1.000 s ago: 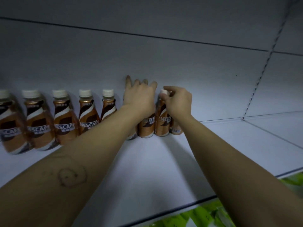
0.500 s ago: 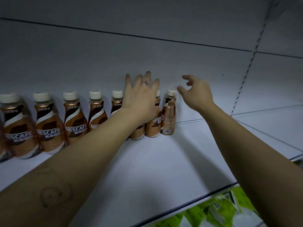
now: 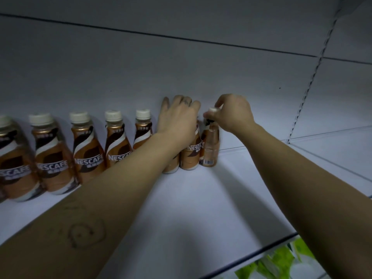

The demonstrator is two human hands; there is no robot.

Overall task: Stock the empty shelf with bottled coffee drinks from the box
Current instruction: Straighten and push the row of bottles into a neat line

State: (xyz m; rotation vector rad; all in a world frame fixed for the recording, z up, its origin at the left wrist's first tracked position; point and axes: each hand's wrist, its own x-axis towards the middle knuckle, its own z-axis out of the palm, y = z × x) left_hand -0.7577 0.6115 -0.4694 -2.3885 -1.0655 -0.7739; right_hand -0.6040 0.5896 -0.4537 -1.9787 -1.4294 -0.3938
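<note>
At shelf (image 3: 201,208) back, end bottle (image 3: 210,146) upright, cap (image 3: 212,110) up, R hand (image 3: 235,113) pinching cap

coffee bottles (image 3: 88,156): 8 | left hand (image 3: 177,121): 1 | right hand (image 3: 235,113): 1 | shelf (image 3: 201,208): 1

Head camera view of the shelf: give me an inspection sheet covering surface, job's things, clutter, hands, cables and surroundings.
Surface: white shelf, dimly lit, with bottles only along its back edge.
Job's things: row of coffee bottles upright against the back panel; rightmost bottle shows its barcode side.
Clutter: nothing seen.
Hands: left hand flat, fingers straight, over the bottles near the row's right end; right hand pinches the rightmost bottle's cap.
Cables: nothing seen.
Surroundings: grey back panel, slotted upright at right, green packages on the level below.
</note>
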